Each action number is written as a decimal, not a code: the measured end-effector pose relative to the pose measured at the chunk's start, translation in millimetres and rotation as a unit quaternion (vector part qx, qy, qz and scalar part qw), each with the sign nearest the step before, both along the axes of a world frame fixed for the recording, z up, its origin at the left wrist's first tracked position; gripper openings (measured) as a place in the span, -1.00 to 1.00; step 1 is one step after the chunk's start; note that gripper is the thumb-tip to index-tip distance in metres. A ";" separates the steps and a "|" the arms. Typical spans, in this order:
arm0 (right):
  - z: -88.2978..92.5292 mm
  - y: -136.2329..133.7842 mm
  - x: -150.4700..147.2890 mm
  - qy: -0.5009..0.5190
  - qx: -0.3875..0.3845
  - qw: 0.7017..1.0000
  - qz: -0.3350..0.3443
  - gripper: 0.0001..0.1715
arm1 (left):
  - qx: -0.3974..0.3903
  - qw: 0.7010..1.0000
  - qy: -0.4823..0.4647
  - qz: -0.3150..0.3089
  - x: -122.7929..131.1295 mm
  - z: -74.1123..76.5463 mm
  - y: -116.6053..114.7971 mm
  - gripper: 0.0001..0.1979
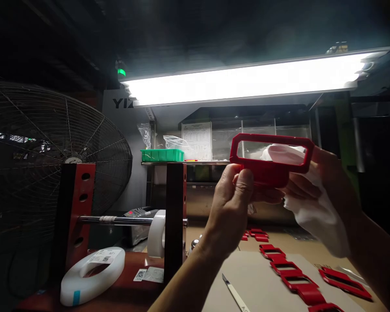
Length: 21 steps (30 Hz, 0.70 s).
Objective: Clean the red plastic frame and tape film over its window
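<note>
A red plastic frame (265, 174) with a long rectangular opening is held up under the lamp. My left hand (229, 208) grips its lower left part, thumb in front and fingers behind. At the frame's right end, my right hand (333, 177) is closed on a white cloth (321, 223), which hangs down and also shows through the opening. The frame hides some right-hand fingers. Below, several similar red frames (300, 282) lie in a row on a pale sheet (247, 268). A scalpel-like knife (234, 294) lies left of them.
At left, a stand with uprights (175, 216) carries a metal rod (123, 221) and a white roll (156, 234). Another roll (92, 275) lies at its base. Behind are a large fan (65, 125) and a shelf with a green bin (162, 155). A tube lamp (247, 80) hangs overhead.
</note>
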State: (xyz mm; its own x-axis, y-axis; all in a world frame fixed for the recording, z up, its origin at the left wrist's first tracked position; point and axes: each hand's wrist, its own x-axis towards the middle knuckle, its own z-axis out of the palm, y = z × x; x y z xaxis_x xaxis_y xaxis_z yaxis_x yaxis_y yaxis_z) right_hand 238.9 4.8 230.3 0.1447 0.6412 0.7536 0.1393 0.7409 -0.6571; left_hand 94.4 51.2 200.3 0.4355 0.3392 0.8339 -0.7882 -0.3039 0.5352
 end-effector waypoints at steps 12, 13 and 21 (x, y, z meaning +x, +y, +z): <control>-22.3 4.8 24.5 0.042 -0.044 0.998 -0.021 -0.79 | -0.015 1.000 0.002 0.016 -4.2 0.9 1.7 -0.82; -22.6 5.9 25.5 0.042 -0.044 0.998 -0.023 -0.79 | -0.018 1.000 0.004 0.016 -4.8 1.2 1.2 -0.82; -77.5 43.4 11.7 -0.085 -0.089 0.991 -0.057 -0.69 | -0.167 0.981 0.043 0.090 -29.8 -55.3 -5.3 -0.74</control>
